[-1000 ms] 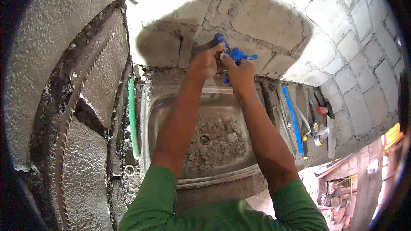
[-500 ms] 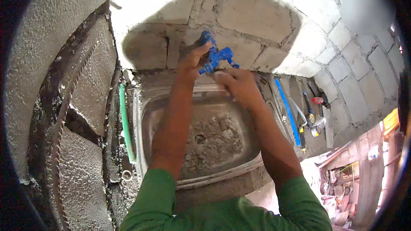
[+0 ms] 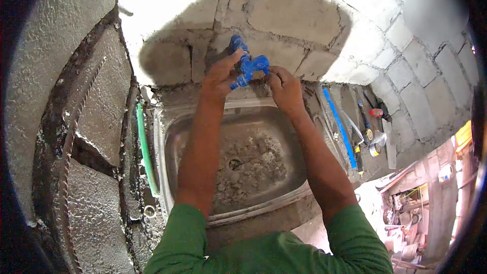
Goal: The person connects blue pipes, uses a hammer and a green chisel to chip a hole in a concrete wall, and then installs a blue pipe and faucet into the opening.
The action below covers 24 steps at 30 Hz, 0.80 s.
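Note:
A blue faucet (image 3: 245, 66) stands out from the block wall above the metal sink (image 3: 235, 218). Around its left side are the fingers of my left hand (image 3: 222, 75), closed on the blue body. My right hand (image 3: 285, 87) has its fingers pinched together at the small handle on the faucet's right end. Grey rubble (image 3: 248, 167) lies in the basin below both forearms, around the drain.
A green hose piece (image 3: 146, 149) lies left of the sink, near a small ring (image 3: 149, 211). On the right ledge are a blue strip (image 3: 340, 128), a tape roll (image 3: 374, 149), a yellow-and-black tool (image 3: 358, 158) and a red-ended tool (image 3: 376, 112).
My right hand has moved up to the faucet's right end, its fingers now pinched there. The handle end points lower and closer to the body. The whole view has shifted slightly.

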Each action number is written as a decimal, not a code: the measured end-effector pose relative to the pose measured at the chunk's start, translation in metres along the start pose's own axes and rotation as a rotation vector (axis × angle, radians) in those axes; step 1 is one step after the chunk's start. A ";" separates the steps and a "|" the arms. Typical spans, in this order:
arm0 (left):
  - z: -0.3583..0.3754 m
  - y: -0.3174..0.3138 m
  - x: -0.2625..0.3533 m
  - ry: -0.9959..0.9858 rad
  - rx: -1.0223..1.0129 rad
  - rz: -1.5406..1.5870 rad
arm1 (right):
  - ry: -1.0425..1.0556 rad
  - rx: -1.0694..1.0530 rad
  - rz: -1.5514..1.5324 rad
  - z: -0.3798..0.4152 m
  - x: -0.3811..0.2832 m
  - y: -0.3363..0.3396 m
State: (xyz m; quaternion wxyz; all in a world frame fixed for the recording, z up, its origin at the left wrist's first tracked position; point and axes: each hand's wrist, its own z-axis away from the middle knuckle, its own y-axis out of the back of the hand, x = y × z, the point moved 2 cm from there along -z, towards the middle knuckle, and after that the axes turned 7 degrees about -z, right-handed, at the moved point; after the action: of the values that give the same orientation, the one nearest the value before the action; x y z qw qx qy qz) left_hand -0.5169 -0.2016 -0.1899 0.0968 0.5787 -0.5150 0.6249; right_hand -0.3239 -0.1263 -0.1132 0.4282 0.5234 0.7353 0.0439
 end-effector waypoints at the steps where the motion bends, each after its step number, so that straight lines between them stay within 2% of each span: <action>1: -0.011 0.009 -0.012 -0.042 -0.065 0.027 | -0.064 0.018 -0.020 0.001 0.000 0.000; 3: -0.005 0.000 -0.002 -0.084 -0.132 0.052 | -0.051 0.015 -0.018 0.001 0.002 -0.002; 5: 0.032 -0.032 0.038 0.178 0.026 0.082 | -0.033 0.012 -0.018 -0.001 0.006 -0.006; 7: 0.030 -0.029 0.031 0.113 0.009 0.066 | 0.059 0.081 0.077 -0.003 0.007 -0.008; 9: 0.032 -0.029 0.029 0.057 -0.020 0.050 | -0.013 0.079 0.106 -0.002 0.008 -0.010; 11: 0.037 -0.028 0.034 0.056 0.150 -0.227 | -0.094 0.093 0.147 0.000 0.006 -0.010; 12: 0.031 -0.026 0.028 0.067 0.122 -0.224 | 0.024 0.122 0.086 0.000 0.002 -0.010; 13: 0.024 -0.024 0.022 0.062 0.026 -0.007 | 0.145 0.147 0.029 0.002 -0.002 -0.005; 14: 0.017 -0.023 0.015 0.054 -0.059 0.209 | 0.141 0.158 0.041 0.002 -0.005 0.001; 15: 0.020 -0.027 0.015 0.056 -0.063 0.205 | 0.087 0.090 -0.057 0.002 -0.013 0.002; 17: 0.039 -0.036 0.032 -0.186 -0.076 0.013 | 0.038 0.015 -0.175 0.000 -0.015 -0.001; 18: 0.046 -0.040 0.039 -0.189 -0.067 0.004 | -0.044 -0.073 -0.272 -0.002 -0.008 0.001; 19: 0.052 -0.043 0.047 -0.217 0.056 -0.230 | -0.127 -0.162 -0.365 -0.004 -0.007 0.002; 20: 0.055 -0.044 0.051 -0.241 0.178 -0.462 | -0.125 -0.165 -0.372 -0.003 -0.009 0.004; 21: 0.050 -0.043 0.048 -0.243 0.181 -0.465 | -0.206 -0.191 -0.412 -0.002 -0.018 0.009; 23: 0.034 -0.043 0.030 0.155 0.027 0.260 | -0.288 -0.215 -0.449 0.000 -0.021 0.010; 24: 0.038 -0.048 0.034 0.156 0.026 0.260 | -0.152 -0.155 -0.349 0.000 -0.021 0.009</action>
State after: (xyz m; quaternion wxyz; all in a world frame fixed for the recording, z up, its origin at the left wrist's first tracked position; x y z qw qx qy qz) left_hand -0.4691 -0.2251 -0.1436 0.0473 0.4583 -0.5682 0.6818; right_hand -0.3160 -0.1391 -0.0968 0.5227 0.3555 0.7747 -0.0141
